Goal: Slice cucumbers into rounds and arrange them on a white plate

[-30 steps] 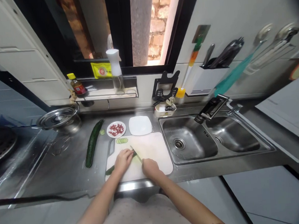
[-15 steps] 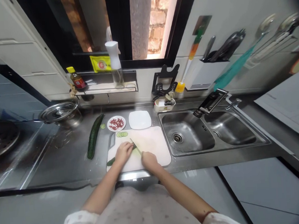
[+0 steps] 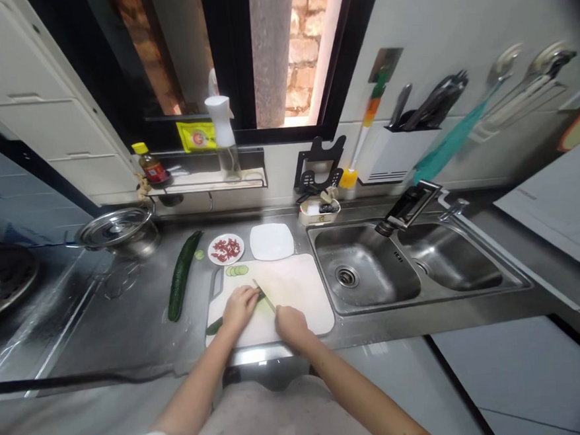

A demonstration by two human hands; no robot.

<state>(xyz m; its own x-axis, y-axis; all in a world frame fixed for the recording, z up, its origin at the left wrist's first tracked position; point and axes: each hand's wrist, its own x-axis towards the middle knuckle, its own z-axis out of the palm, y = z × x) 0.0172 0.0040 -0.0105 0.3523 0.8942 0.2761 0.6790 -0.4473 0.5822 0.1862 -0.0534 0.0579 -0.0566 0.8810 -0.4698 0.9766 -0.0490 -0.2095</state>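
My left hand [image 3: 242,307] is closed over a cucumber [image 3: 214,327] that lies on the white cutting board [image 3: 305,289]; its middle is hidden under the fingers. A knife [image 3: 265,297] is gripped by its handle in my right hand [image 3: 291,325]. Its blade stands against the cucumber's end, close to my left fingertips. Several thin cucumber slices [image 3: 237,270] overlap in a row near the board's far left corner. Left of the board, a whole cucumber [image 3: 183,278] rests on the steel counter, with a small cut-off end [image 3: 199,255] beside it.
Behind the board stand a round plate of chopped red pieces [image 3: 227,249] and a white square plate [image 3: 272,241]. A double sink [image 3: 367,265] with a dark faucet [image 3: 403,209] is at right. A lidded steel pot [image 3: 122,232] stands at far left.
The whole scene sits slightly lower in the picture, as the head view has tilted up a little. Both hands keep nearly the same place on the cucumber and knife.
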